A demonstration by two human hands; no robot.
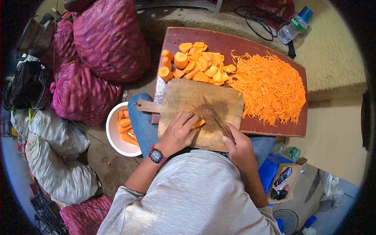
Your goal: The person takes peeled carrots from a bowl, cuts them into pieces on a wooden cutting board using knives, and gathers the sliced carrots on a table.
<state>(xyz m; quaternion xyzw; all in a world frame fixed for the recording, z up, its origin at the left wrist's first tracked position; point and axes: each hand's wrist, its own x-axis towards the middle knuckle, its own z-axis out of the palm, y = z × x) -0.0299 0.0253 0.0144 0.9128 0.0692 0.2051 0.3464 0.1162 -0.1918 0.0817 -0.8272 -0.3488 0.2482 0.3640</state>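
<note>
My left hand (181, 131), a watch on its wrist, is closed over a piece of carrot (199, 123) on the wooden cutting board (178, 92). Only the orange end of that piece shows past my fingers. My right hand (237, 143) grips the handle of a knife (212, 112); its blade points away from me over the dark, worn patch of the board, just right of the carrot piece. Beyond the board lie cut carrot chunks (203, 62). To the right spreads a large heap of shredded carrot (270, 90).
The board rests on a red-brown tabletop (274, 130) above my legs. A white basin (112, 135) of whole carrots stands on the floor at left. Full purple mesh sacks (111, 39) and white sacks (58, 168) line the left side. A water bottle (294, 26) lies at far right.
</note>
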